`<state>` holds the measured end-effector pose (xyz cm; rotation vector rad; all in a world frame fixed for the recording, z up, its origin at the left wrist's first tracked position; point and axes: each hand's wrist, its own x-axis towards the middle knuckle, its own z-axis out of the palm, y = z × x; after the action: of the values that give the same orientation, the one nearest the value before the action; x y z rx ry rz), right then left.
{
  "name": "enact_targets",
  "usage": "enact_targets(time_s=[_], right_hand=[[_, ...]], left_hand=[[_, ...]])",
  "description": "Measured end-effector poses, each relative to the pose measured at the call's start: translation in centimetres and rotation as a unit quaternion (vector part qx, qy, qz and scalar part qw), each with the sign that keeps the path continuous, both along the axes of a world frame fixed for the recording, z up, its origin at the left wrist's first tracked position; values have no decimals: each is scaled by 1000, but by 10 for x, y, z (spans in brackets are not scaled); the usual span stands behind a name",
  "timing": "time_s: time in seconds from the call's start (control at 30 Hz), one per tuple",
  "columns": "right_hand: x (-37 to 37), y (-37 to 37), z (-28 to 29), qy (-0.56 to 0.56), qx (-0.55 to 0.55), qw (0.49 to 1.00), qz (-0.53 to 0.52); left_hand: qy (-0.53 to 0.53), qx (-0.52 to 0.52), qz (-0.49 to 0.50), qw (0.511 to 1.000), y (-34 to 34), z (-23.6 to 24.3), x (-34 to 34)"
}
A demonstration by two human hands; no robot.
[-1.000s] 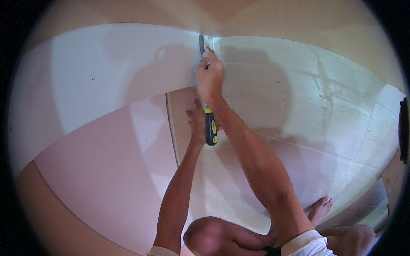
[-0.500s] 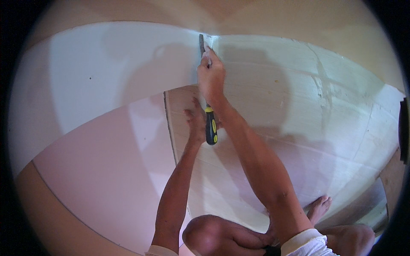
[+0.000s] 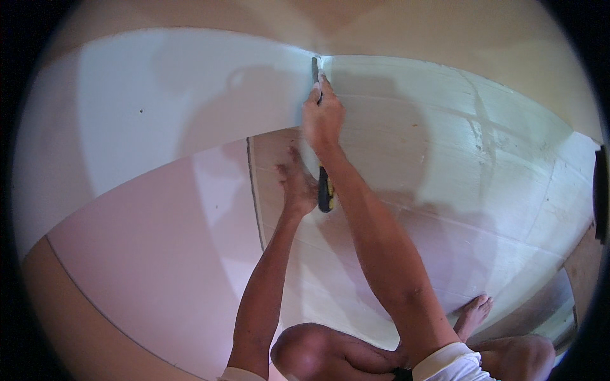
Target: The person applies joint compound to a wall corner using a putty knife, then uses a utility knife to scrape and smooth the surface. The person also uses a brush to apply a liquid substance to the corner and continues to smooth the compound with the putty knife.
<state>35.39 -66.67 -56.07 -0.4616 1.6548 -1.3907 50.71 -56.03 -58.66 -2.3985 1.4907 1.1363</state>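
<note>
My right hand [image 3: 324,120] is closed round the middle of a long narrow tool that looks like a file, with a black and yellow handle [image 3: 325,193]. The tool's grey flat tip [image 3: 315,66] points away from me, into the corner where the white panel [image 3: 136,146] meets the pale boards [image 3: 394,146]. Something white shows at my right fingertips; I cannot make out what. My left hand [image 3: 297,184] is beside the handle, slightly blurred, its fingers spread and not wrapped round the tool.
A pinkish panel [image 3: 146,273] lies at the left, with a dark edge strip [image 3: 255,190] on its right side. The beige wall [image 3: 413,32] runs along the far side. My bent knee [image 3: 308,349] and bare foot [image 3: 473,314] are at the near side. A dark object [image 3: 599,193] stands at the right rim.
My right hand and the tool have shifted a little to the right, and the tip is nearer the corner line. My left hand has moved slightly right too. The view has shifted slightly.
</note>
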Motion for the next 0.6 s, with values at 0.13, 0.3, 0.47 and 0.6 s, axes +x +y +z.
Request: enact_targets(time_s=[0.13,0.3,0.47,0.6], right_hand=[[3,-3,2,37,17,999,-6],[-2,-1,-2,55,7,998,2],[5,-4,-4,32,21,998,-45],[10,-10,-10,70,20,997,-39]], left_hand=[[185,-69,336,921,-7,-4,-6],[135,-60,144,978,10,-7,7],[4,-28,-92,995,11,-1,11],[-78,13,-203,976,-14,44,-8]])
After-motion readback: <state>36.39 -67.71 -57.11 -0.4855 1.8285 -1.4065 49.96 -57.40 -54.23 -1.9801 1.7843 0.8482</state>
